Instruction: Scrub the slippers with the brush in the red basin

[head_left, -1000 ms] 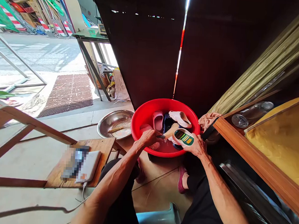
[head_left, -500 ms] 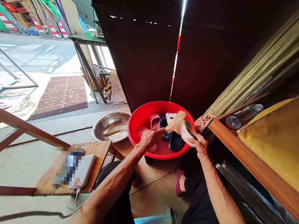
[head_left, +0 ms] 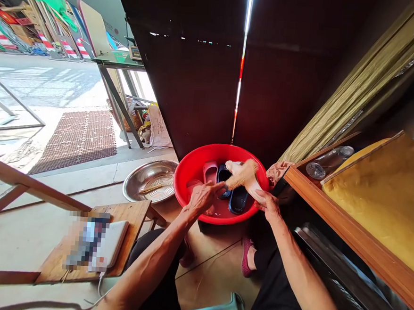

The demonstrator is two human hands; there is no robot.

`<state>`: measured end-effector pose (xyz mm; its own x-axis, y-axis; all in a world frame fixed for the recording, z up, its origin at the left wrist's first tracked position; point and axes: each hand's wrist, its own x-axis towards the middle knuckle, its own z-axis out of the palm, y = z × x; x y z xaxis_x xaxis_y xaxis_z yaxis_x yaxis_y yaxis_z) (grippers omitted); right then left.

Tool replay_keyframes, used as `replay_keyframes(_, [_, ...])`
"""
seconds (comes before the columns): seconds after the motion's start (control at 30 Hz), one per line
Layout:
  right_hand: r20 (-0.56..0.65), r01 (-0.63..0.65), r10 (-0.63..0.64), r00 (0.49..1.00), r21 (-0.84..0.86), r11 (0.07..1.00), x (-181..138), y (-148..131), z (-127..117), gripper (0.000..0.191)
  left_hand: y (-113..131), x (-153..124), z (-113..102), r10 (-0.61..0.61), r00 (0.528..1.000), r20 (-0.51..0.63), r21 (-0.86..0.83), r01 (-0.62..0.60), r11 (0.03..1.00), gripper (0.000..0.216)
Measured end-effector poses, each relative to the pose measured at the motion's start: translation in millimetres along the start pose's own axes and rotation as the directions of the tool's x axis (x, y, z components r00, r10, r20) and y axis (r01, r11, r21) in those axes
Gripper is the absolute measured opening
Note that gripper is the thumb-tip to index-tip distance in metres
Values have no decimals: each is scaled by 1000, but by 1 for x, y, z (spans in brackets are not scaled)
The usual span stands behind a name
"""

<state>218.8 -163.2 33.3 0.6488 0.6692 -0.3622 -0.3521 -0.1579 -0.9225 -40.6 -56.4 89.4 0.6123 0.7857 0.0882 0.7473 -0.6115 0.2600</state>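
Note:
My left hand (head_left: 204, 197) grips the dark handle of a scrubbing brush with tan bristles (head_left: 241, 174), above a red plastic basin (head_left: 195, 163). My right hand (head_left: 269, 206) holds a pale slipper (head_left: 249, 179) tilted up, with the bristles pressed against it. A pink slipper (head_left: 210, 172) and a navy slipper (head_left: 238, 199) lie in the basin, with another dark slipper (head_left: 224, 174) between them. Shallow water covers the basin's floor. Part of a further pink item (head_left: 193, 184) shows under my left hand.
A steel basin (head_left: 149, 180) sits on the floor left of the red one. A wooden board (head_left: 127, 220) holds a white device, partly blurred. To the right are a pink cloth (head_left: 278, 172), a plastic bottle (head_left: 327, 158) and a wood-edged shelf (head_left: 344, 221) with yellow cloth.
The pale slipper has turned from showing its coloured sole to lying nearly edge-on, with the brush now on top of it. The view has drifted slightly.

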Motion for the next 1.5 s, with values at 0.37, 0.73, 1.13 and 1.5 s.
replay_keyframes(0.37, [59,190,-185,981,-101,977,-7,1,4,66,-25,9,-11,-139,989,-54,66,143,988,45])
replay_keyframes(0.73, [91,578,-629,772,-512,635,-2,-6,-11,96,-34,2,-28,-32,999,-3,-147,31,989,41])
replay_keyframes(1.13, [286,802,-830,479,-527,282,-3,8,-13,83,-35,5,-26,48,999,-15,-117,-50,992,42])
replay_keyframes(1.5, [530,827,-806,263,-554,-94,-25,5,-2,79,-37,10,-32,-135,990,48,26,134,991,47])
